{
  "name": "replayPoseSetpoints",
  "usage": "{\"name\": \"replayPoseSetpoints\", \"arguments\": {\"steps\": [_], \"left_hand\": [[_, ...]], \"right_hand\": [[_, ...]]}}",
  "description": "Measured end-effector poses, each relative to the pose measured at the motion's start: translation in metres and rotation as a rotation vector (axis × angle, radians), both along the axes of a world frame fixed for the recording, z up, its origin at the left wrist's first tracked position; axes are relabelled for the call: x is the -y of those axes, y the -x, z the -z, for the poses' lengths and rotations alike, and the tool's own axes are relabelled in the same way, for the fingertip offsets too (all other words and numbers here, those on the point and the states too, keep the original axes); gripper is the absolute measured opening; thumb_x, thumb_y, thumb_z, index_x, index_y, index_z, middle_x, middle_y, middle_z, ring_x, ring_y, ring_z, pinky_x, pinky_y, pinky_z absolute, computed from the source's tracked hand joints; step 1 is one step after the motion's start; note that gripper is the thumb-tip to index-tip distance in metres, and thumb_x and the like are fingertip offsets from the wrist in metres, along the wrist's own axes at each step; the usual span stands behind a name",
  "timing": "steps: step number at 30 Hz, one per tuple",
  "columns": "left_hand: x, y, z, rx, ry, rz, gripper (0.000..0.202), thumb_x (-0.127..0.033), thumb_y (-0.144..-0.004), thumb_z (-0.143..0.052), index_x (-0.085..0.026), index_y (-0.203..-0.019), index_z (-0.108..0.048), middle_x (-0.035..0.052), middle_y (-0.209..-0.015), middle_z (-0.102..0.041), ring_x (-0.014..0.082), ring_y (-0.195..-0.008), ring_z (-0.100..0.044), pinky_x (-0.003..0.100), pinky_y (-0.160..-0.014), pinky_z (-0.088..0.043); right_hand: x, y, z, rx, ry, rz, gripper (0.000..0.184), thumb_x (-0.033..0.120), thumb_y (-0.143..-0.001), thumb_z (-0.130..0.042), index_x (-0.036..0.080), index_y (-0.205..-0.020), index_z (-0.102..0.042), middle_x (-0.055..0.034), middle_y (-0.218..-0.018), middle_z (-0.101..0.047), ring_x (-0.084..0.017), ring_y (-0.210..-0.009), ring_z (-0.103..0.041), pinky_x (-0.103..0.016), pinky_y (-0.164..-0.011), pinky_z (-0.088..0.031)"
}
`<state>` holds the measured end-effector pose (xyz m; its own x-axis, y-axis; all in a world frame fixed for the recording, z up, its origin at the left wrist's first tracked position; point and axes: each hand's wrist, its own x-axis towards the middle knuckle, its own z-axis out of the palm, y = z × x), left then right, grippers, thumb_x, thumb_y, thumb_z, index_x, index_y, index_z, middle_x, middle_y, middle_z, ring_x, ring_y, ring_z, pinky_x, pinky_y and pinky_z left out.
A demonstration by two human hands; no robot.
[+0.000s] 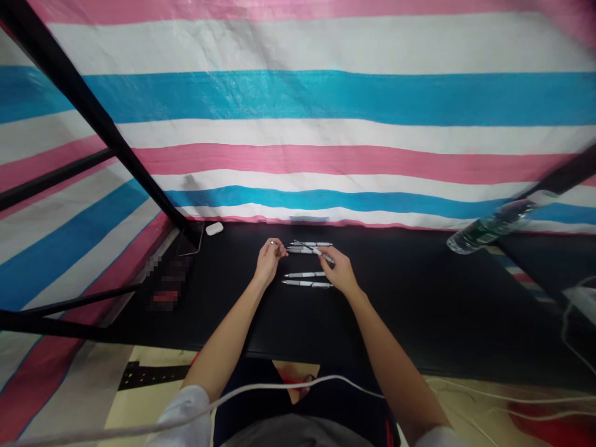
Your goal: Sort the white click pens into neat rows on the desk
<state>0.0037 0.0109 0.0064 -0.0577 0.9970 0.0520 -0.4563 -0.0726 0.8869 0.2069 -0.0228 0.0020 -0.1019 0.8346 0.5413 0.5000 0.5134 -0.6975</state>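
Observation:
Several white pens (pixel 307 279) lie in a row on a black table (pixel 419 298), roughly parallel. My right hand (pixel 339 268) is closed on one white pen (pixel 310 251) near the far end of the row, holding it level. My left hand (pixel 269 257) is pinched at that pen's left tip, fingers curled round a small part that I cannot make out. Two more pens lie below the hands, and another pen (pixel 313 244) lies just beyond them.
A small white case (pixel 214 228) sits at the table's back left corner. A clear plastic bottle (pixel 493 226) lies tilted at the right. A striped pink, white and blue tarp (pixel 326 112) walls the space, with black frame bars (pixel 93 112). White cables (pixel 279 388) cross my lap.

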Motion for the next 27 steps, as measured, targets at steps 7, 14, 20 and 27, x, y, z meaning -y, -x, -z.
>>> {"name": "replayPoseSetpoints", "arguments": {"steps": [7, 14, 20, 27], "left_hand": [[0.007, -0.005, 0.003, -0.228, -0.101, 0.146, 0.033, -0.04, -0.078, -0.07, -0.016, -0.1, -0.065, -0.0065, -0.059, -0.04, 0.0055, -0.048, -0.037, 0.022, -0.05, -0.034], [0.008, -0.002, 0.006, -0.358, -0.104, 0.201, 0.035, -0.043, -0.078, -0.069, -0.015, -0.099, -0.07, -0.0044, -0.059, -0.045, 0.0064, -0.049, -0.04, 0.023, -0.05, -0.034], [0.015, -0.004, -0.003, -0.373, -0.09, 0.26, 0.037, -0.04, -0.074, -0.074, -0.016, -0.101, -0.07, -0.006, -0.056, -0.038, 0.0064, -0.048, -0.037, 0.021, -0.046, -0.027], [0.015, -0.008, 0.001, -0.394, -0.08, 0.186, 0.031, -0.043, -0.073, -0.073, -0.015, -0.086, -0.073, -0.0047, -0.056, -0.042, 0.0054, -0.047, -0.034, 0.021, -0.046, -0.027]], "right_hand": [[0.001, 0.003, 0.003, 0.021, -0.009, -0.039, 0.023, 0.024, -0.089, -0.048, 0.022, -0.104, -0.065, -0.0079, -0.096, -0.069, -0.02, -0.085, -0.065, -0.033, -0.074, -0.054], [0.001, 0.005, 0.002, 0.014, 0.008, -0.055, 0.024, 0.024, -0.089, -0.048, 0.022, -0.104, -0.066, -0.0087, -0.097, -0.069, -0.021, -0.085, -0.065, -0.035, -0.075, -0.055], [0.002, 0.006, 0.0, 0.021, 0.01, -0.07, 0.025, 0.025, -0.09, -0.048, 0.023, -0.106, -0.066, -0.0085, -0.099, -0.07, -0.022, -0.088, -0.066, -0.036, -0.079, -0.054], [0.004, 0.006, -0.002, 0.035, 0.018, -0.125, 0.028, 0.027, -0.092, -0.047, 0.024, -0.11, -0.068, -0.0076, -0.093, -0.069, -0.019, -0.075, -0.062, -0.031, -0.067, -0.051]]}}
